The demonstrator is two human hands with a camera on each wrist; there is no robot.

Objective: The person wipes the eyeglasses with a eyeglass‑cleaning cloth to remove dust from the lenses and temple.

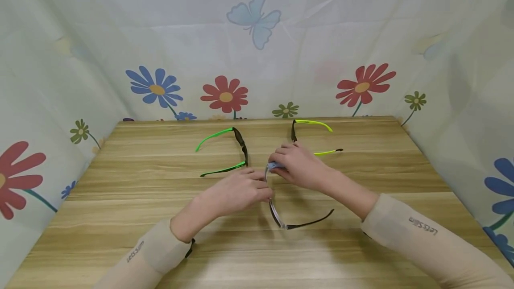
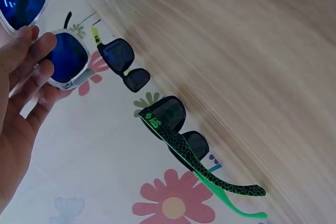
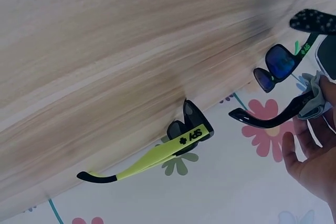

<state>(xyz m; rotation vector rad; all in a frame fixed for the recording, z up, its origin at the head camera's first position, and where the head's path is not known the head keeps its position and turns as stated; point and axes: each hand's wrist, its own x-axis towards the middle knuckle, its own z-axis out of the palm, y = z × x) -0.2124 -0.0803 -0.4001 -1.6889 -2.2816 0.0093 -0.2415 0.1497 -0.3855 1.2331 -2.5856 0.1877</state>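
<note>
Sunglasses with a clear frame, blue mirrored lenses (image 2: 70, 59) and black temples (image 1: 309, 224) are held up over the table. My left hand (image 1: 241, 193) pinches them near the bridge, its fingertips between the two lenses in the left wrist view. At the far end of the frame, my right hand (image 1: 301, 167) grips a small grey-blue cloth (image 3: 314, 98). The cloth is folded around the hinge end of one temple, and the black temple tip (image 3: 247, 117) sticks out past it. The other temple points to the right, free of either hand.
Green-and-black sunglasses (image 1: 239, 138) lie to the left, temples pointing left. Behind my right hand are black sunglasses with yellow temples (image 1: 315, 122), partly hidden by that hand. The wood-grain table (image 1: 132, 191) ends at a flower-printed curtain (image 1: 192, 48) at the back and sides.
</note>
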